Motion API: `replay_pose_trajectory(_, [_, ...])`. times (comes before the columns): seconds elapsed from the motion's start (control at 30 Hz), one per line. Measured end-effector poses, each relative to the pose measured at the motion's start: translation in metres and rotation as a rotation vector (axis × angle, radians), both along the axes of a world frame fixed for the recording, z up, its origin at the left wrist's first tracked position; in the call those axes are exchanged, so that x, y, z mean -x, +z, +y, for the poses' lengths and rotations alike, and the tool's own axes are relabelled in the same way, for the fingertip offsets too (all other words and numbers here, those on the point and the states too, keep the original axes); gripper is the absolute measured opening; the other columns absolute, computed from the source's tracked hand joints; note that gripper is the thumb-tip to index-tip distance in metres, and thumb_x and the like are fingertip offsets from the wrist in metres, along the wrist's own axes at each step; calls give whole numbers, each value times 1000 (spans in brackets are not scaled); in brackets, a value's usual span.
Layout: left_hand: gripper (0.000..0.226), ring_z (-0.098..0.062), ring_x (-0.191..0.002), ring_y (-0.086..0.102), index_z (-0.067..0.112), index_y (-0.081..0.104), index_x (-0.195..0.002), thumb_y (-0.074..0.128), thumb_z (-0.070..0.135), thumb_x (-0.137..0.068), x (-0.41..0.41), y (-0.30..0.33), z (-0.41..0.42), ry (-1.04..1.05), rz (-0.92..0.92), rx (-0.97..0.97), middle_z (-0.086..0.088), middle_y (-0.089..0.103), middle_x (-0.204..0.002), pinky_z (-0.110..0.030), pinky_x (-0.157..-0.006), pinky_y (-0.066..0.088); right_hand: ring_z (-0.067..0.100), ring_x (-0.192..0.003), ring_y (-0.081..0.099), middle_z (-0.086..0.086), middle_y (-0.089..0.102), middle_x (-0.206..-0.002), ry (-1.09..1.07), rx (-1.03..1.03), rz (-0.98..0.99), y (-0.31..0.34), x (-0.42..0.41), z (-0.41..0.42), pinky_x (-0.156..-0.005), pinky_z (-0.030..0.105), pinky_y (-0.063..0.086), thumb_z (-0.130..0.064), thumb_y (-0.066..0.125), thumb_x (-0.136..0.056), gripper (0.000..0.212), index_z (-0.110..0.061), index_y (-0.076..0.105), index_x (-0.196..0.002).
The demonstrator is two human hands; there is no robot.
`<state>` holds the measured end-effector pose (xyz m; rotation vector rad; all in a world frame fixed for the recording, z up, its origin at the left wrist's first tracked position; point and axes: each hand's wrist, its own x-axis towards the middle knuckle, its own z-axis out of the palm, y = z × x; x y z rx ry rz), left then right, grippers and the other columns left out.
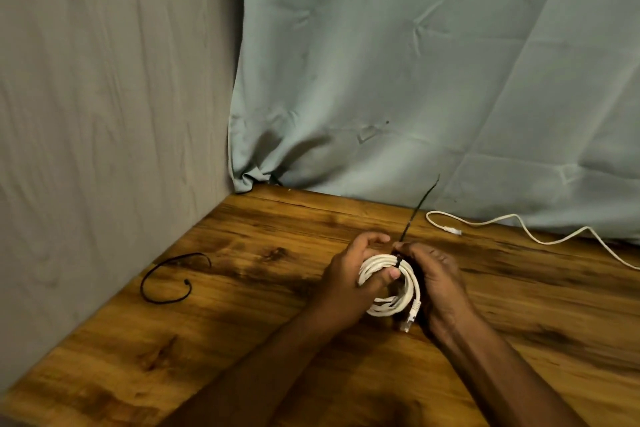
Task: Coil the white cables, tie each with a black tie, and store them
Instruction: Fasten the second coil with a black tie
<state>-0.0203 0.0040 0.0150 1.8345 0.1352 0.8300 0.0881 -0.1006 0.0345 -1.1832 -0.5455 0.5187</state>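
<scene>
A coiled white cable is held just above the wooden table, its clear plug hanging at the lower right. My left hand grips the coil's left side, thumb pressed across the loops. A black tie is wrapped round the top of the coil, and its long free end sticks up and away. My right hand cups the coil's right side and pinches the tie where it meets the cable. A second white cable lies uncoiled at the table's far right.
A second black tie lies curled in an open loop on the table at the left. Grey cloth hangs along the left side and pale green cloth along the back, both meeting the table's edges.
</scene>
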Motion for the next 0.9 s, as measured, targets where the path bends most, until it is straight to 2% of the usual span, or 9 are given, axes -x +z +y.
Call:
replay_pose_trajectory(0.1, [26, -10, -100, 70, 24, 66, -115, 71, 24, -90, 0, -2, 2, 10, 5, 17, 6, 75, -106, -42, -92, 56, 27, -62, 63, 16, 71, -71, -39, 3, -5, 0, 3, 2, -61, 31, 51, -3, 62, -94, 19, -2, 75, -80])
replay_pose_trajectory(0.2, [16, -12, -95, 71, 25, 66, -110, 64, 29, -95, -2, -4, 3, 18, 19, -6, 4, 76, -99, -45, -89, 57, 28, -66, 64, 17, 71, -74, -110, -3, -2, 0, 4, 3, -65, 35, 52, -5, 68, -93, 15, -3, 76, -81])
replay_pose_trajectory(0.37, [22, -12, -92, 71, 34, 64, -112, 56, 43, -94, -5, -5, 3, 40, 61, 5, 3, 75, -95, -47, -87, 58, 35, -76, 68, 22, 75, -86, -199, 4, -99, -1, 6, 3, -75, 49, 56, -7, 72, -92, 7, -6, 77, -88])
replay_pose_trajectory(0.5, [26, -10, -89, 71, 26, 67, -107, 53, 44, -94, -3, -5, 4, 54, 117, -76, 3, 75, -92, -44, -83, 58, 40, -82, 73, 11, 77, -82, -250, 42, -283, 0, 11, 2, -74, 51, 61, -8, 74, -92, 12, -17, 78, -84])
replay_pose_trajectory(0.67, [13, -6, -83, 69, 20, 64, -104, 55, 29, -101, -3, -5, 2, 66, 111, -177, 6, 74, -86, -39, -79, 57, 18, -75, 70, -2, 74, -78, -305, 69, -456, 5, 13, 1, -71, 44, 60, -6, 74, -91, 21, -23, 77, -80])
replay_pose_trajectory(0.8, [15, -7, -81, 69, 26, 58, -100, 54, 40, -97, -5, -9, 5, 145, 87, -161, 5, 72, -87, -40, -72, 57, 17, -83, 69, -4, 73, -82, -336, 69, -551, 4, 15, 2, -79, 53, 60, -10, 76, -90, 19, -27, 76, -80])
replay_pose_trajectory(0.9, [21, -7, -82, 67, 25, 57, -102, 55, 43, -93, -7, -10, 8, 194, 56, -152, 6, 70, -89, -33, -69, 56, 18, -86, 68, -2, 72, -84, -343, 55, -624, 8, 16, 2, -79, 43, 57, -9, 76, -89, 22, -27, 74, -77])
